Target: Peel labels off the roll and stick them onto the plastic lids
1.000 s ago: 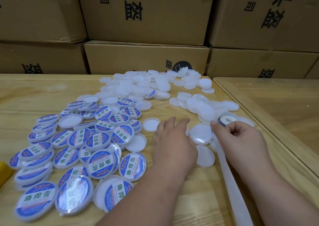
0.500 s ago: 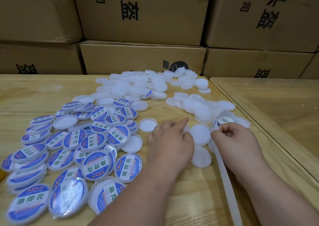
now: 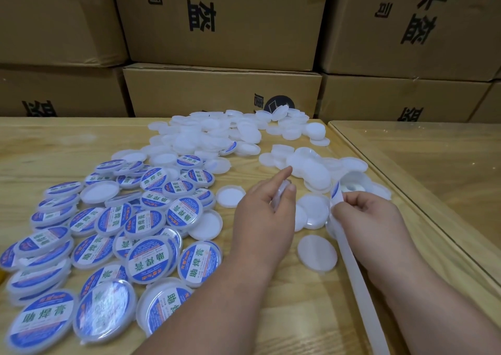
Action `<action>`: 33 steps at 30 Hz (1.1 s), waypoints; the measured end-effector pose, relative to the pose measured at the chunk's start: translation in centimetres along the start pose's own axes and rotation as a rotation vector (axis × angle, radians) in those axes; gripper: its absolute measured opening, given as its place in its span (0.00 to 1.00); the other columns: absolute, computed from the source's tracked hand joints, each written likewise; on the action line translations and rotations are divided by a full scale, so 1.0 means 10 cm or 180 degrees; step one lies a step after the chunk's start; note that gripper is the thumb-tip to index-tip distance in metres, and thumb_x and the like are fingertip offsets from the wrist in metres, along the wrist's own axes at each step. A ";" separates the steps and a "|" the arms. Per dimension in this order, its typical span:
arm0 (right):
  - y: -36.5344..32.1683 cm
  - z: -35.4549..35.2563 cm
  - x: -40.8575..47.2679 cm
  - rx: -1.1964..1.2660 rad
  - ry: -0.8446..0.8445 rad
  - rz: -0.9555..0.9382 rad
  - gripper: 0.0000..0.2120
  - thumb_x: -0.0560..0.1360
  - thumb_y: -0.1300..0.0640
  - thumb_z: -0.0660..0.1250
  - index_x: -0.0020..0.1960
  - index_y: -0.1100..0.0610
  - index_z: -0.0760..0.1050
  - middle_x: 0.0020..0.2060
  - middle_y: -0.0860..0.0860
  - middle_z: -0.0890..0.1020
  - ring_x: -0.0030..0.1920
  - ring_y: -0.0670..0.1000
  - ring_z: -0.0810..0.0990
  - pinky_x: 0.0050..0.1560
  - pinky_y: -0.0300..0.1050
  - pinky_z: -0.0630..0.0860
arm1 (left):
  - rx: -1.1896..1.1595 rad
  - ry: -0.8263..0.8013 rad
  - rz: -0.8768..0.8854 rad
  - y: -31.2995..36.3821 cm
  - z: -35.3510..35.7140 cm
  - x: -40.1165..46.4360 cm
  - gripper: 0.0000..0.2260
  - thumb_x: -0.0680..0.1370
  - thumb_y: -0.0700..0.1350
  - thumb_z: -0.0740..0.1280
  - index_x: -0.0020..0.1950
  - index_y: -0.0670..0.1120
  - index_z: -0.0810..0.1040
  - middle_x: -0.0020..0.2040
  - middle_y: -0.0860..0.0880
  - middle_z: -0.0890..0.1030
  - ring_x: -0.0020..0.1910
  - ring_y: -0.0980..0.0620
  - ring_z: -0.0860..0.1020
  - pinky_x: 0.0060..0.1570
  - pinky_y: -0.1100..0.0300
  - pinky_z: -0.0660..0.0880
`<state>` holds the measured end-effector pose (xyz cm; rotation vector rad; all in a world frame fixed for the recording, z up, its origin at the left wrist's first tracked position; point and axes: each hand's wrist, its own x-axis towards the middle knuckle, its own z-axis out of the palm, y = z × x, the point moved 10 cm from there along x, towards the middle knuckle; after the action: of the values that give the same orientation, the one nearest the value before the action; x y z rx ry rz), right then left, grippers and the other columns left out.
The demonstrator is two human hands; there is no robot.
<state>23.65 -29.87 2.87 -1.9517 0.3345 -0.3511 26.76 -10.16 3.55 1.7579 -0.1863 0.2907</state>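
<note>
Left hand (image 3: 264,219): raised just above the wooden table (image 3: 54,148), thumb and fingers pinching a white lid (image 3: 280,194) held on edge, index finger straight.
Right hand (image 3: 371,219): fingers curled, pinching the label strip (image 3: 336,194).
Backing strip (image 3: 357,287): trails toward the camera.
Label roll (image 3: 349,188): just behind the right hand, among plain lids (image 3: 217,138).
Labelled lids (image 3: 113,235): heaped at left.

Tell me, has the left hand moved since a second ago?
Yes. The left hand has lifted off the table, now holding a plain lid on edge.
</note>
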 end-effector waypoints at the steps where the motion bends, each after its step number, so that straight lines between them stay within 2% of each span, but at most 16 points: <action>1: 0.00 0.00 0.00 0.0018 -0.0009 0.0018 0.08 0.73 0.61 0.63 0.47 0.64 0.78 0.34 0.53 0.74 0.34 0.50 0.67 0.38 0.48 0.65 | 0.0012 -0.0015 0.0049 0.02 0.01 0.00 0.14 0.82 0.48 0.66 0.66 0.63 0.79 0.56 0.63 0.80 0.57 0.74 0.73 0.53 0.80 0.66; 4: -0.02 0.03 -0.02 0.0087 -0.0088 0.0068 0.08 0.73 0.60 0.63 0.46 0.61 0.80 0.34 0.57 0.75 0.34 0.51 0.68 0.37 0.48 0.65 | 0.0073 -0.0011 0.0138 0.06 0.01 -0.01 0.15 0.82 0.45 0.65 0.64 0.63 0.80 0.55 0.60 0.76 0.55 0.75 0.71 0.50 0.82 0.64; 6: -0.04 0.04 -0.04 0.0134 -0.0140 0.0088 0.08 0.72 0.59 0.63 0.46 0.58 0.81 0.39 0.64 0.78 0.35 0.51 0.70 0.38 0.48 0.67 | 0.0041 0.0041 0.0203 0.08 0.00 -0.02 0.15 0.81 0.42 0.65 0.56 0.63 0.80 0.56 0.60 0.76 0.56 0.75 0.72 0.50 0.82 0.65; 8: -0.05 0.05 -0.05 0.0168 -0.0168 0.0091 0.10 0.70 0.57 0.63 0.46 0.57 0.82 0.43 0.65 0.80 0.35 0.52 0.72 0.38 0.49 0.68 | 0.0077 0.0059 0.0261 0.09 0.01 -0.02 0.12 0.80 0.41 0.67 0.51 0.60 0.80 0.55 0.60 0.77 0.56 0.73 0.73 0.50 0.80 0.66; 9: -0.06 0.06 -0.06 0.0152 -0.0195 0.0084 0.11 0.69 0.56 0.63 0.46 0.56 0.82 0.42 0.66 0.79 0.35 0.52 0.71 0.38 0.49 0.67 | 0.0125 0.0046 0.0276 0.08 0.02 -0.02 0.10 0.80 0.42 0.68 0.50 0.59 0.79 0.54 0.61 0.77 0.55 0.71 0.74 0.50 0.79 0.67; 10: -0.07 0.07 -0.07 0.0116 -0.0223 0.0076 0.13 0.68 0.55 0.63 0.46 0.57 0.82 0.39 0.65 0.77 0.35 0.52 0.70 0.38 0.49 0.67 | 0.0175 0.0012 0.0275 0.07 0.04 -0.01 0.09 0.79 0.43 0.69 0.50 0.59 0.79 0.53 0.61 0.78 0.54 0.69 0.74 0.49 0.78 0.68; 13: -0.10 0.08 -0.06 -0.0007 -0.0238 -0.0029 0.18 0.65 0.54 0.62 0.48 0.65 0.78 0.33 0.55 0.72 0.34 0.51 0.67 0.37 0.49 0.63 | 0.0197 -0.0194 0.0145 0.02 0.13 -0.01 0.06 0.77 0.49 0.72 0.46 0.60 0.77 0.48 0.62 0.80 0.47 0.65 0.77 0.43 0.74 0.70; 15: -0.10 0.08 -0.06 0.0026 -0.0220 -0.0056 0.14 0.66 0.55 0.64 0.45 0.64 0.78 0.32 0.53 0.73 0.33 0.50 0.67 0.36 0.47 0.64 | 0.0097 -0.0368 0.0089 0.01 0.18 -0.01 0.05 0.76 0.49 0.72 0.46 0.59 0.78 0.45 0.64 0.81 0.40 0.64 0.78 0.39 0.73 0.71; 17: -0.10 0.11 -0.08 0.0135 -0.0292 -0.0019 0.06 0.70 0.57 0.67 0.43 0.60 0.79 0.32 0.53 0.74 0.32 0.50 0.69 0.36 0.47 0.66 | 0.0037 -0.0493 0.0096 0.01 0.22 -0.02 0.05 0.76 0.49 0.74 0.46 0.57 0.79 0.45 0.66 0.82 0.37 0.64 0.79 0.38 0.74 0.71; 22: -0.16 0.28 -0.14 0.0290 -0.0757 -0.0033 0.05 0.72 0.57 0.68 0.43 0.56 0.82 0.33 0.58 0.79 0.34 0.51 0.76 0.37 0.47 0.72 | -0.0173 -0.0569 0.0006 -0.02 0.24 -0.03 0.07 0.75 0.48 0.75 0.52 0.57 0.84 0.49 0.66 0.83 0.43 0.64 0.82 0.43 0.72 0.75; 24: -0.20 0.30 -0.16 0.0362 -0.0822 -0.0057 0.07 0.69 0.55 0.66 0.42 0.53 0.83 0.32 0.59 0.80 0.33 0.50 0.76 0.36 0.46 0.72 | -0.0199 -0.0595 -0.0032 -0.04 0.25 -0.03 0.07 0.75 0.49 0.75 0.52 0.57 0.84 0.48 0.65 0.84 0.46 0.64 0.82 0.48 0.67 0.78; 26: -0.19 0.30 -0.16 0.0393 -0.0804 -0.0052 0.08 0.67 0.53 0.66 0.43 0.52 0.83 0.32 0.60 0.80 0.33 0.51 0.76 0.37 0.48 0.72 | -0.0206 -0.0575 -0.0055 -0.05 0.25 -0.03 0.05 0.74 0.49 0.75 0.49 0.58 0.84 0.47 0.65 0.84 0.47 0.64 0.82 0.49 0.66 0.79; 28: -0.18 0.29 -0.15 0.0399 -0.0783 -0.0073 0.04 0.73 0.56 0.69 0.44 0.53 0.83 0.35 0.63 0.81 0.35 0.53 0.76 0.40 0.51 0.72 | -0.0150 -0.0549 -0.0026 -0.04 0.24 -0.03 0.04 0.74 0.49 0.75 0.47 0.59 0.84 0.46 0.66 0.84 0.48 0.66 0.82 0.48 0.69 0.77; 30: -0.16 0.29 -0.14 0.0355 -0.0773 -0.0113 0.03 0.77 0.58 0.70 0.45 0.54 0.82 0.39 0.66 0.82 0.36 0.54 0.78 0.40 0.51 0.73 | -0.0122 -0.0567 -0.0008 -0.03 0.24 -0.03 0.04 0.75 0.50 0.74 0.47 0.59 0.84 0.46 0.66 0.84 0.49 0.67 0.81 0.47 0.71 0.76; 33: -0.16 0.29 -0.13 0.0205 -0.0757 -0.0214 0.05 0.77 0.59 0.68 0.45 0.52 0.82 0.28 0.52 0.79 0.29 0.47 0.74 0.31 0.40 0.70 | -0.0130 -0.0587 0.0012 -0.02 0.24 -0.03 0.04 0.76 0.49 0.74 0.49 0.58 0.85 0.47 0.67 0.84 0.50 0.69 0.80 0.47 0.75 0.74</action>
<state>23.72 -26.39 3.09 -1.9201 0.1024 -0.1679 26.73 -12.47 2.88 1.7436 -0.3262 0.1263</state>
